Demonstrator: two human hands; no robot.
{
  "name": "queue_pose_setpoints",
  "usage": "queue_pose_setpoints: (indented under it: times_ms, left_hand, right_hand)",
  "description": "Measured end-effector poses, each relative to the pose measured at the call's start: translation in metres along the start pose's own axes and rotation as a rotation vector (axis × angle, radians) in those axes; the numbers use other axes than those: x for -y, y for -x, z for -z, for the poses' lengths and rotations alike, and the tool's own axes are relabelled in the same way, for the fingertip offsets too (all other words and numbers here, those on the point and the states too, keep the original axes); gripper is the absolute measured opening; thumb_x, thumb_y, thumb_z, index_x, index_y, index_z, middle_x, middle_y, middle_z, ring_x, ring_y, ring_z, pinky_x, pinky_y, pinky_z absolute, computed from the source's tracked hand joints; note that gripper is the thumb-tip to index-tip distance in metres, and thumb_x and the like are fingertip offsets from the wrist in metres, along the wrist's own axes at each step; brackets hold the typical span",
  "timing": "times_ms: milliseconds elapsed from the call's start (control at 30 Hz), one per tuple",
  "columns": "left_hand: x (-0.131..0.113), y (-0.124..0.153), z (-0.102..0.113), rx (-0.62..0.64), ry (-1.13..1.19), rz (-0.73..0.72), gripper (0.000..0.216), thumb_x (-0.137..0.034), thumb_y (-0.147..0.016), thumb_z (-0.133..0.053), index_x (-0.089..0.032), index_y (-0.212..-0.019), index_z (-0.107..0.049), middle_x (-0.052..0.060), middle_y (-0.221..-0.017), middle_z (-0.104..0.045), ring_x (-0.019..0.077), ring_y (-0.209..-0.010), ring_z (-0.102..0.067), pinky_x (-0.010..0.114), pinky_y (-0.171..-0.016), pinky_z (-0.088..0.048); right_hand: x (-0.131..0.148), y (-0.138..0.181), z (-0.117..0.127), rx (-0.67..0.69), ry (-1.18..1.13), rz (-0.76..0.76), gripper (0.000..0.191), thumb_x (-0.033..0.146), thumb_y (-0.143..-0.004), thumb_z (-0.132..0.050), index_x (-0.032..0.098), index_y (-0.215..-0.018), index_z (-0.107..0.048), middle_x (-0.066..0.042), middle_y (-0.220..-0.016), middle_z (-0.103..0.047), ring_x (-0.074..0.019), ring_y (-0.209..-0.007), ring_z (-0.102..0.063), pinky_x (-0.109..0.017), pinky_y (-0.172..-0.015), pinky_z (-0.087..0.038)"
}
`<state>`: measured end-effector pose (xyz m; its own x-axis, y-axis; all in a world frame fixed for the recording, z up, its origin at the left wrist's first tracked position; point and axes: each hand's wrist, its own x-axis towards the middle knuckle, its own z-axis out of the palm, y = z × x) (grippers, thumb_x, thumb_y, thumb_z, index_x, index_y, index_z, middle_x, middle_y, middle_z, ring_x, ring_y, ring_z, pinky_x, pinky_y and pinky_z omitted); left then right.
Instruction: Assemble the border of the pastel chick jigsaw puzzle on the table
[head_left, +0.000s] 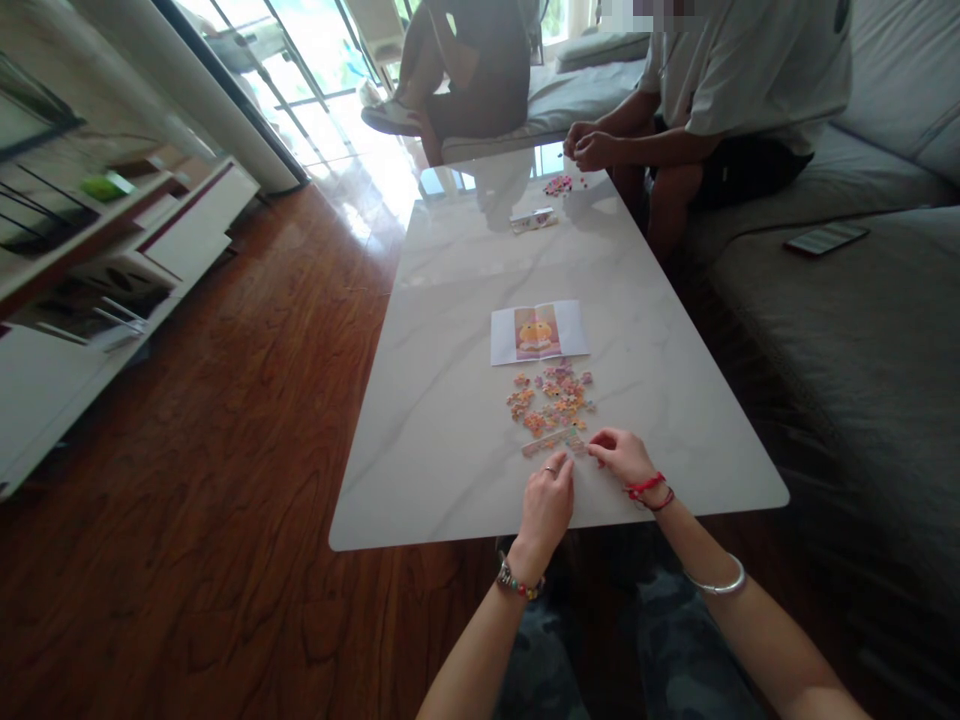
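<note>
Apparently pinching puzzle strip [546,444] by right end with right hand [622,455]. Observed left hand [550,495] curled beside near edge; cannot tell its grip. Noted loose pieces [566,406] just beyond.

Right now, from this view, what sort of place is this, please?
Most likely a living room in a home: a long grey sofa beside a low, marble-patterned table, with a low cabinet across the wooden floor.

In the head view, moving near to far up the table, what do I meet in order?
Left hand → strip of joined puzzle pieces → loose puzzle pieces → picture sheet → white packet → pink pile → another person's hands.
</note>
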<state>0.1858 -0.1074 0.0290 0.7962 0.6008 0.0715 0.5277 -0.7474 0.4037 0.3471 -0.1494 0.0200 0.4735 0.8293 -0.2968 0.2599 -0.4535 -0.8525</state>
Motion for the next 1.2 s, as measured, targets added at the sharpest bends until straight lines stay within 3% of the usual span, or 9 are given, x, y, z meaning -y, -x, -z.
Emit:
queue_pose_setpoints:
  times_ms: [200, 567, 800, 933, 1200]
  left_hand:
    - [0.0, -0.005, -0.004, -0.024, 0.023, 0.017, 0.031, -0.013, -0.08, -0.038, -0.017, -0.108, -0.05, 0.011, -0.115, -0.052, 0.02, -0.104, -0.051, 0.036, -0.085, -0.046]
    - [0.002, -0.005, -0.005, -0.017, 0.028, 0.016, 0.032, -0.012, -0.08, -0.039, -0.018, -0.109, -0.05, 0.011, -0.116, -0.052, 0.02, -0.106, -0.049, 0.036, -0.085, -0.045]
    - [0.002, -0.003, -0.004, -0.041, 0.032, 0.013, 0.032, -0.012, -0.081, -0.038, -0.018, -0.111, -0.049, 0.011, -0.115, -0.053, 0.0196, -0.105, -0.05, 0.035, -0.085, -0.046]
    - [-0.003, 0.0, -0.004, -0.016, 0.039, -0.017, 0.036, -0.011, -0.081, -0.037, -0.021, -0.115, -0.047, 0.01, -0.116, -0.051, 0.0189, -0.106, -0.049, 0.035, -0.085, -0.046]
    - [-0.006, 0.001, -0.003, 0.003, 0.02, -0.049, 0.041, -0.008, -0.079, -0.037, -0.021, -0.117, -0.045, 0.009, -0.119, -0.05, 0.0195, -0.11, -0.046, 0.036, -0.088, -0.043]
  right_hand:
    - [0.003, 0.006, -0.007, -0.088, -0.012, -0.03, 0.018, 0.03, -0.065, -0.057, 0.017, -0.076, -0.064, -0.002, -0.062, -0.066, -0.0129, -0.05, -0.06, -0.024, -0.055, -0.046]
    - [-0.002, 0.007, -0.009, -0.063, -0.052, -0.02, 0.019, 0.033, -0.068, -0.054, 0.017, -0.073, -0.064, -0.004, -0.067, -0.067, -0.0136, -0.051, -0.06, -0.025, -0.053, -0.047]
    - [0.001, 0.01, 0.005, 0.058, 0.123, 0.132, 0.016, 0.026, -0.068, -0.053, 0.018, -0.074, -0.065, -0.004, -0.076, -0.068, -0.0153, -0.068, -0.061, -0.026, -0.064, -0.046]
    - [0.003, 0.009, 0.003, 0.043, 0.168, 0.133, 0.015, 0.025, -0.069, -0.053, 0.018, -0.078, -0.062, -0.002, -0.07, -0.066, -0.0138, -0.065, -0.06, -0.025, -0.062, -0.045]
    - [0.005, 0.008, -0.006, -0.036, 0.311, 0.166, 0.009, 0.023, -0.07, -0.051, 0.018, -0.067, -0.059, -0.002, -0.066, -0.064, -0.0133, -0.061, -0.057, -0.024, -0.059, -0.041]
